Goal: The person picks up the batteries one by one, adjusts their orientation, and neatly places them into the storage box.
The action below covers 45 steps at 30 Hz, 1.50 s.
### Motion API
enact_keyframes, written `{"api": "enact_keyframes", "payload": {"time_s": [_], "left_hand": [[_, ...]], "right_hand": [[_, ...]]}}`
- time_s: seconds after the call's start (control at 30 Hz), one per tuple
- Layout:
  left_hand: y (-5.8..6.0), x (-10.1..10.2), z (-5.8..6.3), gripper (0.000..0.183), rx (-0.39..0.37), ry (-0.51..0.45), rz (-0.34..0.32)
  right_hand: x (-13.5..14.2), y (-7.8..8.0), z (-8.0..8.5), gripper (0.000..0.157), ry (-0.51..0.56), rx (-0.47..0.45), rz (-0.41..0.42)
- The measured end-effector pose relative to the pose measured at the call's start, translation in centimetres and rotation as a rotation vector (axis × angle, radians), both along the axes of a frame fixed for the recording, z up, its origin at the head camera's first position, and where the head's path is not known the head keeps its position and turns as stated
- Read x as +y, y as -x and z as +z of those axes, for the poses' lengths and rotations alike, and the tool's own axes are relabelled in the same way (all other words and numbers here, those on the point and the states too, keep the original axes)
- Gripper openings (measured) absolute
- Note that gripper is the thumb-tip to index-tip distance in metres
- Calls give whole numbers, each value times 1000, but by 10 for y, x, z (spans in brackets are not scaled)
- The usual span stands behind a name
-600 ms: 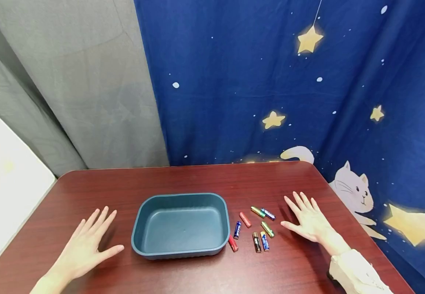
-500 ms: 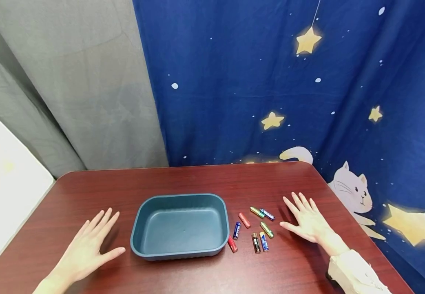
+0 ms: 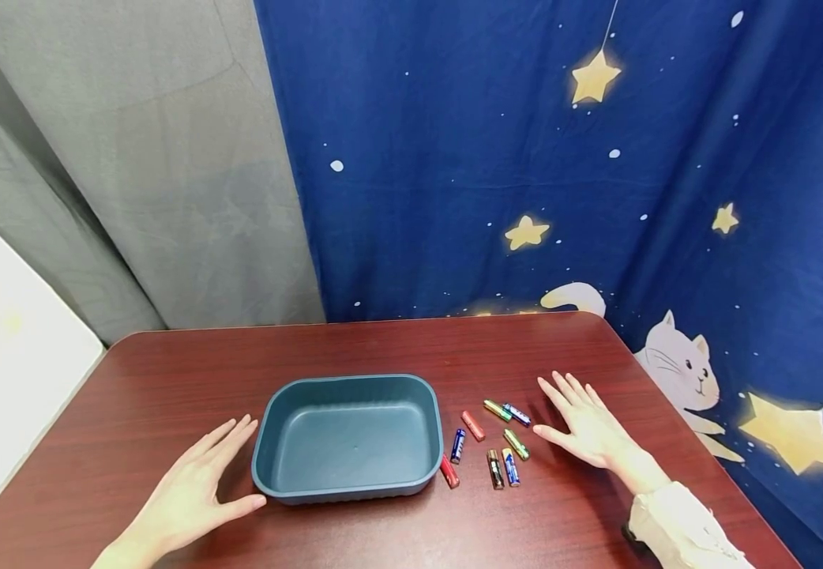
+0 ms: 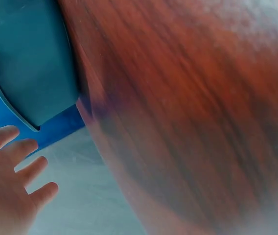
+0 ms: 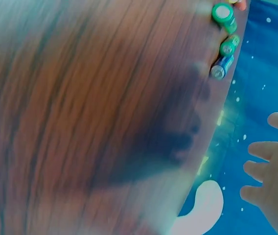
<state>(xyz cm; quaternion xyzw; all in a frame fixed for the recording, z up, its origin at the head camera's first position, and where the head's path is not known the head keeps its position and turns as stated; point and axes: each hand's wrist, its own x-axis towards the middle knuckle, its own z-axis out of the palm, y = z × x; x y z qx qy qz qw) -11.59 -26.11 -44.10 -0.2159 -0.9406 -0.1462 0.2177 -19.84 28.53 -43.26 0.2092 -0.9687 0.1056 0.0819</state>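
Note:
A teal rectangular bin [image 3: 355, 490] with nothing inside stands mid-table in the head view. My left hand [image 3: 187, 498] is just left of it, fingers extended, with fingertips and thumb close to its left rim; the left wrist view shows the spread fingers near the bin's wall [image 4: 36, 63]. Right of the bin lie several batteries: a black one [image 3: 495, 469], a red one [image 3: 473, 425], a dark blue one [image 3: 458, 446] and a green one [image 3: 516, 444] among them. My right hand [image 3: 589, 431], fingers spread and holding nothing, hovers to their right; green batteries [image 5: 224, 13] show in the right wrist view.
The dark red wooden table [image 3: 340, 348] has rounded far corners. Behind it hang a grey curtain [image 3: 205, 197] and a blue curtain [image 3: 440, 158] with stars and a cat. A white panel [image 3: 13, 363] borders the left side. Another red battery [image 3: 450, 472] lies right beside the bin.
My left hand has moved right, closer to the bin, its fingers drawing nearer together. My right hand has shifted slightly left toward the batteries. The bin and batteries stay in place.

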Motion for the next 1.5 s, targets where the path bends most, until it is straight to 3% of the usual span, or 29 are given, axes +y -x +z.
{"api": "enact_keyframes", "payload": {"time_s": [0.2,0.53,0.77,0.9,1.13,1.5], "left_hand": [[-1,2,-2,88,-12,-13,1],[-2,5,-2,83,-54,-23,15],[-3,7,0,82,-75,-21,30],[-2,7,1,81,-88,-18,40],[-2,9,0,80,-112,-21,53],[-2,9,0,80,-179,-30,100]], "right_hand": [[-12,0,1,72,110,-52,39],[-32,-7,0,66,343,-58,105],[-41,-7,-5,57,547,-105,201],[-43,-9,-11,54,558,-83,213],[-46,-16,-21,46,573,-113,313],[-51,-22,-35,44,491,32,401]]}}
